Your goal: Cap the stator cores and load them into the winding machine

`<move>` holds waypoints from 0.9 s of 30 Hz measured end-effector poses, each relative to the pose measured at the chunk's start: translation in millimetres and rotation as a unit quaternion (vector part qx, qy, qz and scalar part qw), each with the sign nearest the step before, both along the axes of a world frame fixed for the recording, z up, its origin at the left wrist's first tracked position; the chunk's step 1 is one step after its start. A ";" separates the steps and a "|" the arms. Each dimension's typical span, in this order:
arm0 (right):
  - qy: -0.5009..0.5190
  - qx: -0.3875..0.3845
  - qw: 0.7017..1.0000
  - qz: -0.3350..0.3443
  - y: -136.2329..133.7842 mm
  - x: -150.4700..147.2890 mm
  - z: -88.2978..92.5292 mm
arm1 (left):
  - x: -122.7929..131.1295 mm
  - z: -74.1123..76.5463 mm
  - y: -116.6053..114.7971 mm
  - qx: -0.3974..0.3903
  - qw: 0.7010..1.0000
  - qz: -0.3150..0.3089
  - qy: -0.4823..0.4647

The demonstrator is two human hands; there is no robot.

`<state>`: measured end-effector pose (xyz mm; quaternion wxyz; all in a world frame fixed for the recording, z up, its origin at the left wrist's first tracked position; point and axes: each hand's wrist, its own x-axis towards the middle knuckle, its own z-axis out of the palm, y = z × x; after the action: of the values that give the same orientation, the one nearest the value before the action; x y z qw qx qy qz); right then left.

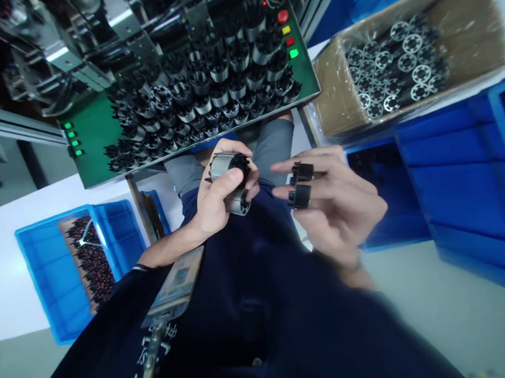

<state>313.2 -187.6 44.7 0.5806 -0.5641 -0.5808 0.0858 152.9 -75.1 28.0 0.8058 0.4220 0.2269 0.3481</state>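
Note:
My left hand [219,196] is wrapped round two metal motor stators, one above the other, in front of my body. The upper stator [221,164] has a black slotted plastic piece at its right end; the lower stator [238,204] shows a bare metal edge. To the right, my right hand [338,201] holds two short black plastic end caps between its fingers, an upper end cap [304,171] and a lower end cap [300,196]. Their pronged sides face left, toward the stators. A gap separates the two hands.
Rows of stators with black ends [201,104] cover much of a green machine table [91,130] ahead. Lit buttons [293,53] line its right side. At right, a cardboard box [340,88] holds bare metal cores. Blue crates [464,183] stand right; another blue bin [56,272] is left.

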 end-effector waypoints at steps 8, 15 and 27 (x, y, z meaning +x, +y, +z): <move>0.041 -0.070 0.983 0.167 37.2 -25.4 -22.5 | -49.9 2.7 11.8 -0.147 0.973 0.170 0.058; -0.074 -0.044 0.962 0.259 91.4 -73.7 6.1 | -88.9 -1.9 16.4 -0.169 0.934 0.313 -0.046; 0.008 -0.032 0.938 0.344 140.7 -101.5 -0.4 | -93.2 36.6 40.1 -0.111 0.869 0.477 -0.066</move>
<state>211.7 -47.0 44.2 0.5016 -0.3473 -0.7320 0.3032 59.7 -35.0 64.6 0.5963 0.1460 0.3837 0.6898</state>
